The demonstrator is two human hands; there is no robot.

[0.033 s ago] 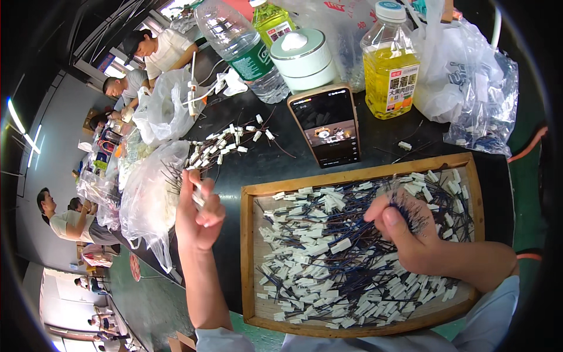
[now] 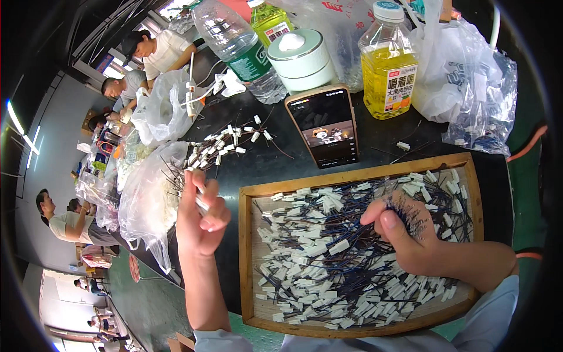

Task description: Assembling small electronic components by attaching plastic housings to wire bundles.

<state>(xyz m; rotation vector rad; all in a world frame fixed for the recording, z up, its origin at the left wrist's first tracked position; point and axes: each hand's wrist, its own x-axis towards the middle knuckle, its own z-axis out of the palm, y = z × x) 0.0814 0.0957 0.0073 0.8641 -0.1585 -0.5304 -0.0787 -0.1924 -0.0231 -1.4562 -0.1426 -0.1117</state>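
Note:
My left hand (image 2: pixel 202 220) is raised left of the wooden tray (image 2: pixel 243 258), its fingers curled around a white connector (image 2: pixel 202 202) that shows only in part. Just beyond those fingertips lies a pile of white connectors with dark wires (image 2: pixel 220 144). Over the tray's right part, my right hand (image 2: pixel 404 229) is closed in a fist on a bundle of thin dark wires (image 2: pixel 413 214), whose fine ends fan out behind the thumb. Beneath it, the tray is filled with many more wired white connectors (image 2: pixel 311 249).
Behind the tray, a phone (image 2: pixel 325 129) leans against a pale green lidded container (image 2: pixel 302 61). Bottles of yellow drink (image 2: pixel 387 70) and a large clear bottle (image 2: pixel 240 53) stand nearby. Plastic bags (image 2: pixel 152 199) lie left and back right. Other people (image 2: pixel 158 53) sit farther left.
My left hand has shifted very slightly down and toward the tray, with its fingers still curled. My right hand stays closed in the same place.

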